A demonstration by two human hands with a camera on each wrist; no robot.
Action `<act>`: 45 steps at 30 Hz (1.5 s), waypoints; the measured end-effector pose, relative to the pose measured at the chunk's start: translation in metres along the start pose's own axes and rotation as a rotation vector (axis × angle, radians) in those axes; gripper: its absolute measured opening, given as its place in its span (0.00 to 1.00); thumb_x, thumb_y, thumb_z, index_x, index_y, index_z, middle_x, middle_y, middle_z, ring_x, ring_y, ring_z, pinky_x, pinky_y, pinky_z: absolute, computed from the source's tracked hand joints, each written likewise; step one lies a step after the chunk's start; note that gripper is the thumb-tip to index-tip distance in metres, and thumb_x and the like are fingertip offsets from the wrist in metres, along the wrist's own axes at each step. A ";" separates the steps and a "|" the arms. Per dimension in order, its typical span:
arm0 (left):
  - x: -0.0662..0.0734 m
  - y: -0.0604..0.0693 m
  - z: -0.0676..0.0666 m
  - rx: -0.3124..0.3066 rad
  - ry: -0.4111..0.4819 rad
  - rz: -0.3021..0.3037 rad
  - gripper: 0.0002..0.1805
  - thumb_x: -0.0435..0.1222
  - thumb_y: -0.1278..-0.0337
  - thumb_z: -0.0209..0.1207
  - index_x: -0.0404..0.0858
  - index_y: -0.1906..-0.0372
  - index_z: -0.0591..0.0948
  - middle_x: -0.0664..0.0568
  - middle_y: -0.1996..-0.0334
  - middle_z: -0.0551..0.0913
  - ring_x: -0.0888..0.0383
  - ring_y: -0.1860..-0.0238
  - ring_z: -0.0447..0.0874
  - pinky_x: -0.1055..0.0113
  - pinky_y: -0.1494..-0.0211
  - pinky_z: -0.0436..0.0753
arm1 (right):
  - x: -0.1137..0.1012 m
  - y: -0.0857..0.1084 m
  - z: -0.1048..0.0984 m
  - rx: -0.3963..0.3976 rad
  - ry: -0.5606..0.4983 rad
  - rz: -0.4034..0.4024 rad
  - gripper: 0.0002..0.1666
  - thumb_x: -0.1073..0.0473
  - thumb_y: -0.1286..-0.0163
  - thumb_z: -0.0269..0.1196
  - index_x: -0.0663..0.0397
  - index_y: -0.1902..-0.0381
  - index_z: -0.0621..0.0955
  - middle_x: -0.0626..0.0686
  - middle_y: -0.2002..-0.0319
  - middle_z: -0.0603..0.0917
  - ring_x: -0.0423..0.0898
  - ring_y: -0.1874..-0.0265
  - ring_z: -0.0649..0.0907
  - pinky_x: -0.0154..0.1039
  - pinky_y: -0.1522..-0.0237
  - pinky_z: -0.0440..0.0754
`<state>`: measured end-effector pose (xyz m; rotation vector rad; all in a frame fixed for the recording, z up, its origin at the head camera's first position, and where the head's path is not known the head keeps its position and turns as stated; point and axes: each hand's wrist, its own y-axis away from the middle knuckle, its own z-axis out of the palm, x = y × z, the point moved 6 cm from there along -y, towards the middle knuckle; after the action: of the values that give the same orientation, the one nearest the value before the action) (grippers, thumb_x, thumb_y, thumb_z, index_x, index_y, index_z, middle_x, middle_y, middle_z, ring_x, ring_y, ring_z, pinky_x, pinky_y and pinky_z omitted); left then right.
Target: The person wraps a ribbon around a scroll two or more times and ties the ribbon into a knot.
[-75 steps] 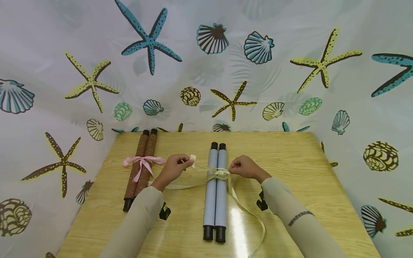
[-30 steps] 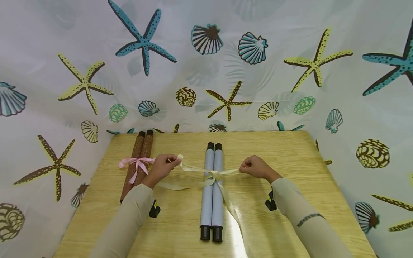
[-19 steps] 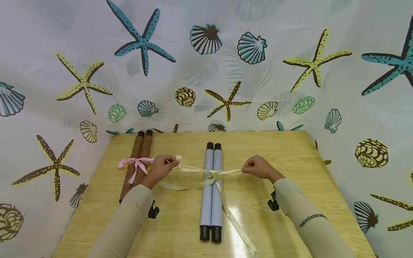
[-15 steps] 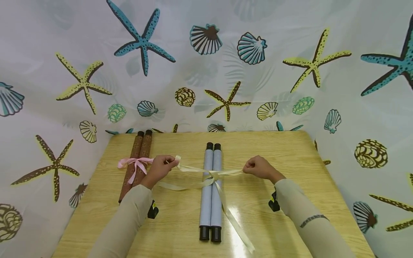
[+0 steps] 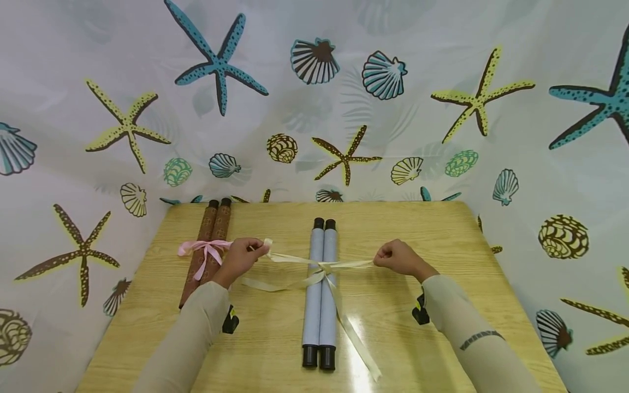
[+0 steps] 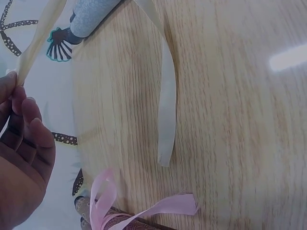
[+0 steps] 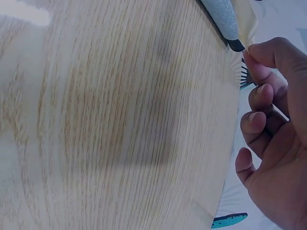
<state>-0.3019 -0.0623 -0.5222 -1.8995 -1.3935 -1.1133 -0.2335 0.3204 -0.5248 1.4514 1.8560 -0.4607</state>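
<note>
Two pale blue scrolls (image 5: 313,316) with black end knobs lie side by side mid-table. A cream ribbon (image 5: 360,349) is wound round both and knotted on top. In the head view my left hand (image 5: 242,257) pinches a ribbon loop left of the scrolls; my right hand (image 5: 400,257) pinches another part at the right. The ribbon between them is stretched nearly straight through the knot. Two loose tails lie on the table, one leftward, one toward the near right. In the left wrist view a ribbon tail (image 6: 167,105) ends near a pink bow (image 6: 103,206).
Two brown patterned scrolls (image 5: 208,262), tied with a pink ribbon, lie at the left, partly behind my left hand and forearm. A white curtain (image 5: 314,109) printed with starfish and shells stands round the wooden table (image 5: 417,349).
Both hands have moved apart, the right hand farther rightward, drawing the ribbon straight and the knot smaller. The tail at the near right has slid back onto the table and now shows its end.
</note>
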 end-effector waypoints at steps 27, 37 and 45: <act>-0.010 0.004 -0.004 -0.006 -0.053 -0.003 0.13 0.41 0.31 0.60 0.34 0.65 0.84 0.48 0.78 0.77 0.57 0.77 0.68 0.63 0.70 0.70 | 0.022 0.015 -0.004 -0.012 0.009 0.034 0.21 0.63 0.30 0.60 0.51 0.84 0.70 0.43 0.85 0.61 0.38 0.84 0.59 0.38 0.67 0.67; -0.010 0.006 -0.007 0.029 -0.114 -0.012 0.12 0.39 0.32 0.61 0.33 0.65 0.85 0.44 0.73 0.81 0.57 0.76 0.70 0.64 0.69 0.71 | 0.026 0.017 -0.005 -0.008 0.012 0.044 0.19 0.63 0.30 0.60 0.53 0.83 0.72 0.43 0.85 0.63 0.38 0.83 0.60 0.37 0.67 0.68; -0.014 0.005 -0.009 0.070 -0.112 0.022 0.12 0.36 0.35 0.63 0.30 0.69 0.84 0.49 0.79 0.78 0.58 0.78 0.67 0.65 0.71 0.69 | 0.027 0.020 -0.007 -0.010 0.008 0.041 0.18 0.63 0.30 0.60 0.54 0.82 0.73 0.43 0.84 0.64 0.37 0.83 0.61 0.37 0.68 0.67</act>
<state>-0.3018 -0.0781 -0.5293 -1.9481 -1.4489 -0.9481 -0.2201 0.3494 -0.5366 1.4838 1.8292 -0.4258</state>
